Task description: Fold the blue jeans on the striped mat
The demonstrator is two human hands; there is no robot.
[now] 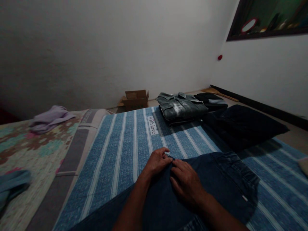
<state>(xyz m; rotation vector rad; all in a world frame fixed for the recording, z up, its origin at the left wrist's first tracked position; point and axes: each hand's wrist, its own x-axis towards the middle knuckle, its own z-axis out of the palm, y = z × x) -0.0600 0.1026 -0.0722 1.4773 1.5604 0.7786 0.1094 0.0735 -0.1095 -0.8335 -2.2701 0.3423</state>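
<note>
Dark jeans (216,186) are spread flat on the striped bed sheet (125,150), and their far edge is pinched by the fingers of the left hand (157,162) and right hand (186,183), seemingly to keep it straight.

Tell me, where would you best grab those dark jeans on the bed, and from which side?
Probably by the far edge of the jeans, where the left hand and right hand already pinch the cloth. The jeans lie flat on the striped sheet, so only an edge gives the fingers something to close on. Come from the near side, over the cloth; the black pillow crowds the far right.
</note>
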